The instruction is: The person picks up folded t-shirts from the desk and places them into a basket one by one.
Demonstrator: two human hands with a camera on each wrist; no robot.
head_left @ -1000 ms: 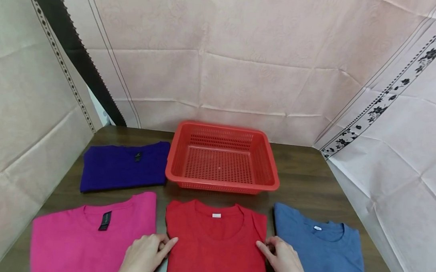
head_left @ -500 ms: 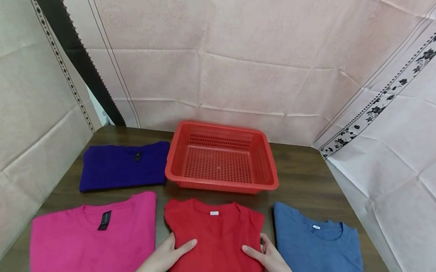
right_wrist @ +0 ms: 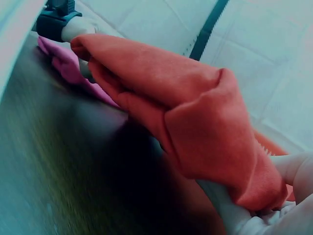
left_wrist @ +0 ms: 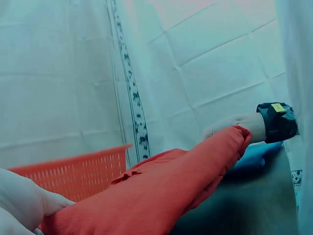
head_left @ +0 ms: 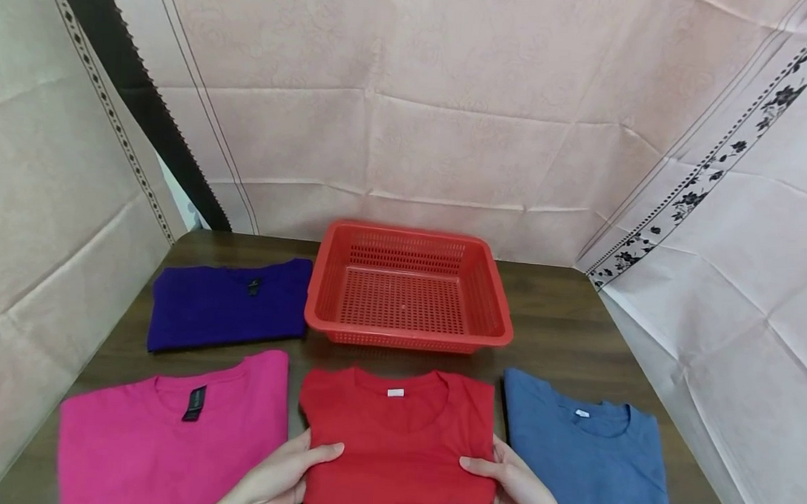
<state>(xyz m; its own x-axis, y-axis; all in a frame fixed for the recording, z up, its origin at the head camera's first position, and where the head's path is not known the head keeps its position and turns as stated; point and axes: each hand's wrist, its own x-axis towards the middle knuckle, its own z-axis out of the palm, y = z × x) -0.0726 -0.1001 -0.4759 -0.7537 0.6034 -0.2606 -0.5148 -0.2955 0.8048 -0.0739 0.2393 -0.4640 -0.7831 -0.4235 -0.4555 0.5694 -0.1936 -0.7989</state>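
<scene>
A folded red T-shirt [head_left: 397,437] with a small white neck label is at the front middle, held between both hands. My left hand [head_left: 282,470] grips its left side, thumb on top and fingers beneath. On the opposite side my right hand [head_left: 518,482] holds it the same way. In both wrist views the red T-shirt [left_wrist: 146,191] hangs above the tabletop, its folded layers showing from below in the right wrist view. To the left lies a folded pink T-shirt [head_left: 177,437]; to the right, a folded blue T-shirt [head_left: 586,451].
A red plastic basket [head_left: 407,340] with nothing in it stands behind the red T-shirt. A folded dark purple T-shirt [head_left: 228,305] lies left of the basket. Pale patterned cloth [head_left: 447,135] hangs around the back and sides of the wooden table [head_left: 548,309].
Both hands have moved in from beside the red T-shirt and taken hold of its sides. The shirt has come up off the table. The other shirts and basket stay put.
</scene>
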